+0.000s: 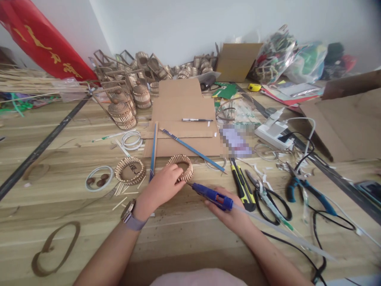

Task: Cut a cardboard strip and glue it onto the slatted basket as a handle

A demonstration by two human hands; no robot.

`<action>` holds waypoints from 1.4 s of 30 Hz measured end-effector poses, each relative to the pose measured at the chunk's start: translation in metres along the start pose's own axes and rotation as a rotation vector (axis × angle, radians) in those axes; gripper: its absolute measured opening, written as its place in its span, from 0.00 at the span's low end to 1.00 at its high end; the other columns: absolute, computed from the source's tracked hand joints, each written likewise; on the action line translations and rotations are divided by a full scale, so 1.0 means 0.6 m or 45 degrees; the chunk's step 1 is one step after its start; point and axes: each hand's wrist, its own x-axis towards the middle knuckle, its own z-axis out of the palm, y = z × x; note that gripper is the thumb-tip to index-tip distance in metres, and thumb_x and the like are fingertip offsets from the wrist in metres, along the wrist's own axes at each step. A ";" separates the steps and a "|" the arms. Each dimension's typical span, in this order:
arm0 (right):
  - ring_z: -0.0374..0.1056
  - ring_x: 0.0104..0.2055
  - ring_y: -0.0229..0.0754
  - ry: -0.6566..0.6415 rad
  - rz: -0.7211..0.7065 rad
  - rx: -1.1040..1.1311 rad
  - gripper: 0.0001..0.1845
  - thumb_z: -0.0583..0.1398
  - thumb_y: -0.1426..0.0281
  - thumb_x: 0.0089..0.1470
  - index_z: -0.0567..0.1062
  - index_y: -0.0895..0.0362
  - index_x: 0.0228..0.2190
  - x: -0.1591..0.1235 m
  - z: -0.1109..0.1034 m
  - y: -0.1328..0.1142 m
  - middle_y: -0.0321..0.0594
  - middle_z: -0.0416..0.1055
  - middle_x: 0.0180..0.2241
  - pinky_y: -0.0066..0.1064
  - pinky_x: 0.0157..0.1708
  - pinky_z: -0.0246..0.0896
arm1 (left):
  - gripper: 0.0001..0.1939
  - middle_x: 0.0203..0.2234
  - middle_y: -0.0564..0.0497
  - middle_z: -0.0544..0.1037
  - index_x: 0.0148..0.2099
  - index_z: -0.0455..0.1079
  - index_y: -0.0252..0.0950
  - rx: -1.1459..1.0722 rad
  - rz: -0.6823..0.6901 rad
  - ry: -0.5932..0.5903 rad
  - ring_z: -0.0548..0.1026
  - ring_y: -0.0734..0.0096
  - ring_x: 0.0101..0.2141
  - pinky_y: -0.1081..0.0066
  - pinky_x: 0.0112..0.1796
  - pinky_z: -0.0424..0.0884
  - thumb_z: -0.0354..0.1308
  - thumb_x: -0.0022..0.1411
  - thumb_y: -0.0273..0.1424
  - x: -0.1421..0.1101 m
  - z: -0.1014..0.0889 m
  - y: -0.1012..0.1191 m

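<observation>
A small round basket (188, 169) with a wall of short wooden sticks is in the fingers of my left hand (163, 182), tilted on the tabletop. Closed round a blue hot glue gun (212, 195) is my right hand (230, 214). The gun's nozzle points left at the basket's lower edge; I cannot tell whether it touches. A long translucent glue stick (285, 231) runs out of its back end. Left of my left hand lies a similar round basket (130, 171) with dark lettering on its base. Loose wooden sticks (120, 188) are scattered just below it.
Cardboard sheets (181, 107) lie ahead, bearing a pen (196, 120) and a blue strip (193, 149). On the right are a utility knife (242, 186), scissors (268, 198), pliers (309, 188) and a power strip (275, 133). Finished lidded baskets (122, 113) stand back left. A white ring (89, 174) holds brown beads.
</observation>
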 end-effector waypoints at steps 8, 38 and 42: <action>0.71 0.31 0.44 0.021 0.003 -0.008 0.09 0.59 0.62 0.55 0.72 0.52 0.27 0.001 0.002 -0.002 0.38 0.74 0.26 0.33 0.33 0.66 | 0.08 0.37 0.48 0.73 0.32 0.63 0.37 -0.045 0.000 -0.004 0.73 0.62 0.42 0.62 0.44 0.70 0.54 0.65 0.28 0.000 -0.001 0.000; 0.71 0.31 0.45 0.082 -0.056 -0.091 0.11 0.59 0.61 0.56 0.72 0.53 0.25 -0.003 0.004 0.006 0.38 0.74 0.26 0.36 0.34 0.65 | 0.08 0.36 0.48 0.74 0.32 0.63 0.37 -0.033 0.029 -0.021 0.73 0.61 0.41 0.62 0.44 0.70 0.55 0.66 0.30 0.003 -0.005 0.001; 0.70 0.31 0.45 0.087 -0.060 -0.099 0.11 0.59 0.61 0.56 0.72 0.53 0.25 -0.004 0.006 0.009 0.39 0.74 0.26 0.36 0.34 0.65 | 0.09 0.36 0.48 0.74 0.31 0.63 0.37 -0.035 0.043 -0.005 0.73 0.62 0.41 0.63 0.44 0.70 0.55 0.66 0.30 0.003 -0.003 0.000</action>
